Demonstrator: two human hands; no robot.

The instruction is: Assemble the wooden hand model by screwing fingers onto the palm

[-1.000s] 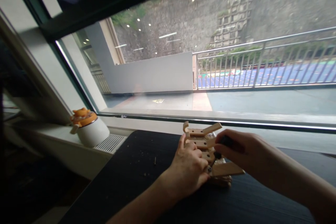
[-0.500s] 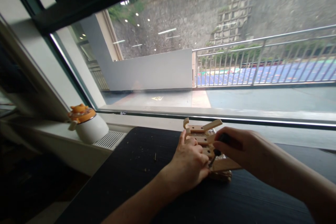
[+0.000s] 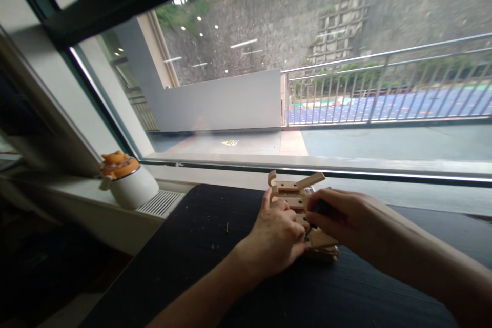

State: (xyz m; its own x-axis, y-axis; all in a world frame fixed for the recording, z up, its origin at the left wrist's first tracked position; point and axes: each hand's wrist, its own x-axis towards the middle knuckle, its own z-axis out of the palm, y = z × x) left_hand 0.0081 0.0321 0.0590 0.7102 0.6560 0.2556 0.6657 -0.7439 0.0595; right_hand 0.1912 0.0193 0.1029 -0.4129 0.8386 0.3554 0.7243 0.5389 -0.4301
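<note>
Several pale wooden hook-shaped pieces (image 3: 287,185) with dark round holes lie side by side on a brownish bundle (image 3: 326,253) on the dark table. My left hand (image 3: 273,233) is closed over their left side, its index finger stretched toward a curled end. A screwdriver (image 3: 320,207) with a black handle is gripped in my right hand (image 3: 342,212). Its shaft slants down to the nearest wooden piece (image 3: 322,239), close to my left fingertips. The exact contact at the tip is hard to make out.
A small screw (image 3: 226,227) and some crumbs lie on the dark tabletop (image 3: 184,261) to the left. A white jug (image 3: 134,187) with an orange lid stands on the sill beside a vent grille (image 3: 159,203). The window (image 3: 230,113) rises behind the table.
My right hand has shifted slightly left and turned with the screwdriver, its handle now more hidden by the fingers. My left hand holds nearly the same place.
</note>
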